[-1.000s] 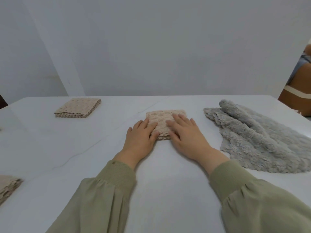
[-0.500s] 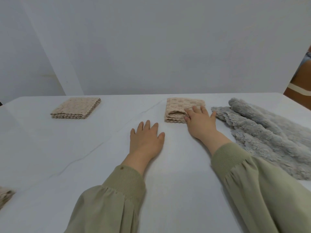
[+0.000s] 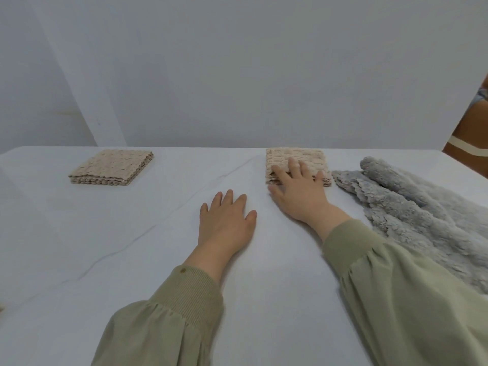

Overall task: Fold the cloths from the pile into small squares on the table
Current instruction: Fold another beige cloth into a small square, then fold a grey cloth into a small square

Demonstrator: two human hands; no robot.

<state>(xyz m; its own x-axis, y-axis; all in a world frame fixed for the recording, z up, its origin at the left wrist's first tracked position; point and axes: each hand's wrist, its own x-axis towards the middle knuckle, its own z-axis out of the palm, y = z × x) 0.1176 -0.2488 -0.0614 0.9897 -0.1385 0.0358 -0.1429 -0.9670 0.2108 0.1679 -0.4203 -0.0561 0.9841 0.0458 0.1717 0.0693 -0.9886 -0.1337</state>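
Right hand [image 3: 299, 192] lay flat, fingers straight, on folded beige cloth [image 3: 295, 161] upper centre-right; grey pile [image 3: 422, 207] just beside it, right. Left hand [image 3: 225, 220] flat on table [image 3: 118, 233]. Second folded cloth [image 3: 112, 167] upper left.

A plain indoor room is showing here: a white veined table [image 3: 105, 233] is lying under the left hand [image 3: 224, 223] and the right hand [image 3: 299, 192], and bare grey walls [image 3: 264, 75] are rising beyond them.

Grey cloth pile [image 3: 422, 215] cut off at right edge, folded beige cloth [image 3: 293, 157] partly hidden under right hand [image 3: 301, 198]
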